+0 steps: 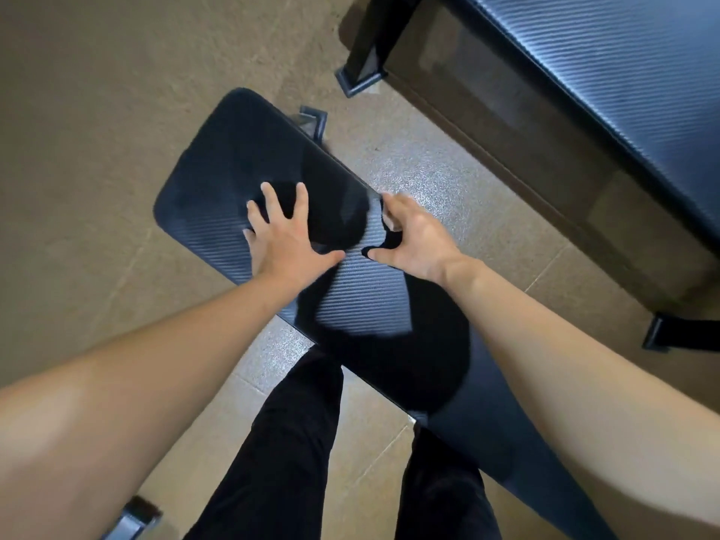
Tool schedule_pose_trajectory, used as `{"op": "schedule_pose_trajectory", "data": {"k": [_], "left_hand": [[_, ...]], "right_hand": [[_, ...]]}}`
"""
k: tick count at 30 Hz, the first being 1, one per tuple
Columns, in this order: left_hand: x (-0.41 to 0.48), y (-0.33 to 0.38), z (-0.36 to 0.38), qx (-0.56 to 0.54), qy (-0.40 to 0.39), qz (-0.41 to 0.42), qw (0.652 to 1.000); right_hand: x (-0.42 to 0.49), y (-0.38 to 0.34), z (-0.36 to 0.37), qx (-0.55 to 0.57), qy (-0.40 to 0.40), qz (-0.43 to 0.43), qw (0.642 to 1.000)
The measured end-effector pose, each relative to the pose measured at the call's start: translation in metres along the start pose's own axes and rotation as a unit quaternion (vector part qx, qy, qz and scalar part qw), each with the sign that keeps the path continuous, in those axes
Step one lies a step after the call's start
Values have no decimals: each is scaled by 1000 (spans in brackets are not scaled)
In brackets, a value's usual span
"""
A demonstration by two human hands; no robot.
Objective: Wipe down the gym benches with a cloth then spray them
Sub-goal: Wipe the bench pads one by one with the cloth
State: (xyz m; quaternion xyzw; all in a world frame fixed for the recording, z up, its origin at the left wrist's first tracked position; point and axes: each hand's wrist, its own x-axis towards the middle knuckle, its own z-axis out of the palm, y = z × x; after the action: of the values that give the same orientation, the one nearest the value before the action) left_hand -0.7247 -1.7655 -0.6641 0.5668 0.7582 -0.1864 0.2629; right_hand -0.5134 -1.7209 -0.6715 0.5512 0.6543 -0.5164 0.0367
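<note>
A long gym bench (218,157) with a black ribbed pad runs diagonally from upper left to lower right. A black cloth (331,220) lies on the pad and is hard to tell from the shadows. My left hand (284,239) rests flat on the cloth's left part, fingers spread. At the bench's right edge, my right hand (413,239) curls its fingers and thumb around a dark fold of the cloth. No spray bottle is in view.
A second, bigger bench (607,72) with the same ribbed pad and a black frame leg (370,44) stands at the upper right. Tan floor tiles (97,130) surround both. My legs in black trousers (296,442) stand against the near side of the bench.
</note>
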Motion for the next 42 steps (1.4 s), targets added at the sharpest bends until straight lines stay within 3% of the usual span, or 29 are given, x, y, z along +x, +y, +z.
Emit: {"op": "schedule_pose_trajectory", "data": {"k": [4,8,14,21,25,30,33,37,40,42], "left_hand": [[1,-20,-7,22,1,39,999],[6,-64,-7,18,41,131,990],[22,-112,1,-182,34,205,961],[30,-132,-12,-397,32,94,912],[50,-146,-29,-464,87,39,881],[86,-157,-74,-483,143,42,863],[105,-154,-102,-483,77,83,868],[115,-144,-120,-537,-47,139,831],[119,-137,-121,-595,-75,125,790],[123,-134,-119,-593,-45,99,798]], "right_hand": [[33,-32,3,1,-10,1,1000],[61,-62,6,4,3,-13,1000],[104,-97,11,-12,12,-63,998],[155,-149,13,-23,9,-91,996],[169,-179,13,-48,54,-127,989],[164,-207,1,73,61,-146,985],[154,-211,-7,90,38,-149,984],[139,-210,-10,83,5,-153,985],[132,-207,-9,132,25,-130,982],[131,-201,-5,162,61,-97,980]]}}
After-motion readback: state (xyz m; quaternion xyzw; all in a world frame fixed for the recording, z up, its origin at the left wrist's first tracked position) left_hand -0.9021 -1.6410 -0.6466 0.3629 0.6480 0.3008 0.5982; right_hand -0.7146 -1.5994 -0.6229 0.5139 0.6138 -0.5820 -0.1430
